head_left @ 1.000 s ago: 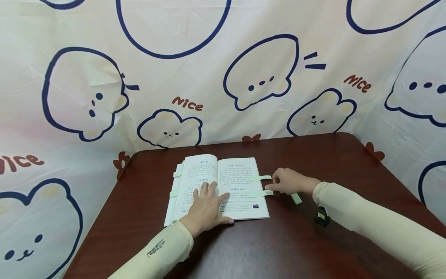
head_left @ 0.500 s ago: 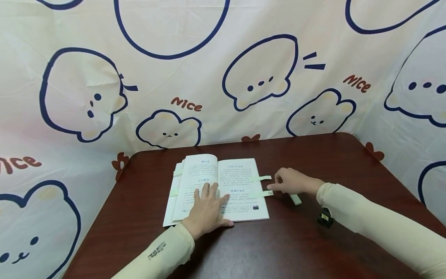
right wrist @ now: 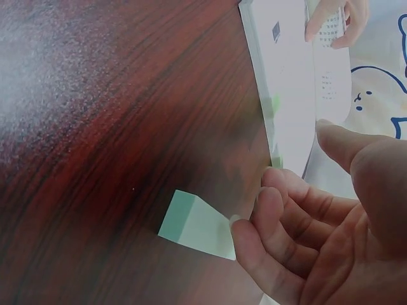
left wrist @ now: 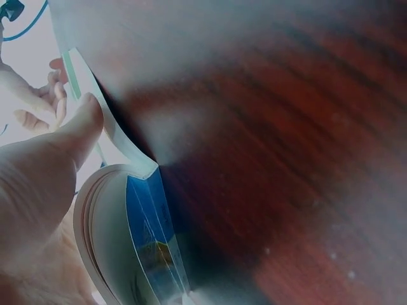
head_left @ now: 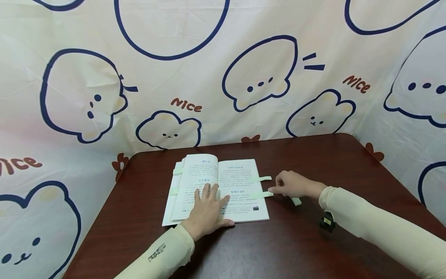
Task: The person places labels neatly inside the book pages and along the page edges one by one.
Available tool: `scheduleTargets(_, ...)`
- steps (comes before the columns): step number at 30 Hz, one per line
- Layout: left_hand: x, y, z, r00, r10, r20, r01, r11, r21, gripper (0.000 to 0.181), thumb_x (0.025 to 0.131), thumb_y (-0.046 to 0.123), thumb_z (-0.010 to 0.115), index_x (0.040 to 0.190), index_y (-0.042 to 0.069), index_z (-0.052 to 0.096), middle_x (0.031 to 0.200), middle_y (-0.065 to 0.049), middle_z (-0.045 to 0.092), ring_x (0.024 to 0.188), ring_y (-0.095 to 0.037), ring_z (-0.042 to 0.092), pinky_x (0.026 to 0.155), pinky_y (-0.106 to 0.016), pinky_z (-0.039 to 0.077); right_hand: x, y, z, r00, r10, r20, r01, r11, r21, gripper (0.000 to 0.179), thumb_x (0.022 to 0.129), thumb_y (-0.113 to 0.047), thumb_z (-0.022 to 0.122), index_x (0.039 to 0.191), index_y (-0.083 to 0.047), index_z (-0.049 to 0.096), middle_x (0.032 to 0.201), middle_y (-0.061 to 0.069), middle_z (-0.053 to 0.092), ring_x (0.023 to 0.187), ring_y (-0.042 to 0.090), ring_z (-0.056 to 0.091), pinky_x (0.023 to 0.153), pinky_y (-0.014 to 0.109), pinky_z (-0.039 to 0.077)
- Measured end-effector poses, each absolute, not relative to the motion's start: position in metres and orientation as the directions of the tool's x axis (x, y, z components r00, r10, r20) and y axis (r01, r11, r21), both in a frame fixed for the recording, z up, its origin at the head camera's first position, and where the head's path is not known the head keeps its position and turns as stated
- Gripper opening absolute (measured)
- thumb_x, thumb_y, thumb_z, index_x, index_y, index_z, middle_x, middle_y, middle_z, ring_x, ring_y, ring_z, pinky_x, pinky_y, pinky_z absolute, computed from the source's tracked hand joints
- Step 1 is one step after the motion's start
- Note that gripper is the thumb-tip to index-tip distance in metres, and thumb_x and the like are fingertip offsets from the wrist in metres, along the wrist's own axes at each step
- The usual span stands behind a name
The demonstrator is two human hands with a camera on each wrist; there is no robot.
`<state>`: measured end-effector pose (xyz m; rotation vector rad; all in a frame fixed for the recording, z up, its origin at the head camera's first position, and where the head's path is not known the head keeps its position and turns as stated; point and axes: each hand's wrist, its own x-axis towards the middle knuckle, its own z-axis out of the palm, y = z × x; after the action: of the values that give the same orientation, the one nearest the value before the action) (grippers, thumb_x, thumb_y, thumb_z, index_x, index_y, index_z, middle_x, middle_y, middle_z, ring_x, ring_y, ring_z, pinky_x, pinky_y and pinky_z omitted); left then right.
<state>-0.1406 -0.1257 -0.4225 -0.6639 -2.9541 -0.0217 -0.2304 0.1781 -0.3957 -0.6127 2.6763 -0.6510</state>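
An open book (head_left: 240, 211) lies on the table, its pages covered in print. My left hand (head_left: 205, 211) rests across the lower middle of it with fingers spread; the thumb lies by the lower edge. Two pale green sticky tabs, an upper one (head_left: 262, 178) and a lower one (head_left: 263, 194), stick out past the right page edge. Close to the lower tab's end is my right hand (head_left: 294, 184), fingers loosely bent. In the right wrist view its thumb stands apart from the fingers, with nothing seen between them. A pale green sticky-note pad (right wrist: 197, 222) lies beside those fingers.
More pale green tabs (head_left: 174, 191) show at the book's left edge. The dark red-brown table (head_left: 265, 252) reaches back to a printed cloth (head_left: 216, 128) hanging behind and at the sides. A small black device (head_left: 327, 221) is worn under the right wrist.
My right hand has shifted slightly right and nearer to me, covering more of the sticky-note pad. The left hand stays on the book, and the tabs look much the same.
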Motion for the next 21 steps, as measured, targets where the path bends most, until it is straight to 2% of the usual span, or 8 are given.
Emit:
scheduleTargets(8,-0.1414,-0.1260,-0.4228,-0.898,0.423,0.117,0.427,0.904,0.003,0.076,0.080,0.067,0.071,0.138,0.020,0.064,0.147,-0.024,0.043,0.138,-0.049,0.037,0.105,-0.071,0.034,-0.2290,0.1800,-0.3958,-0.857,-0.473,-0.204,-0.331,0.809,-0.485,0.040,0.096,-0.042,0.067,0.075,-0.009,0.065,0.063,0.004,0.063,0.055,0.012,0.051,0.052,0.026,0.040)
scheduleTargets(21,-0.1409,-0.1260,-0.4234,-0.902,0.414,0.123,0.420,0.907,0.028,0.079,0.075,0.066,0.076,0.137,0.019,0.064,0.148,-0.025,0.043,0.138,-0.049,0.037,0.105,-0.072,0.033,-0.2252,0.1798,-0.3978,-0.853,-0.482,-0.203,-0.340,0.806,-0.485,0.040,0.096,-0.043,0.067,0.072,-0.011,0.063,0.062,0.004,0.063,0.054,0.011,0.051,0.052,0.026,0.040)
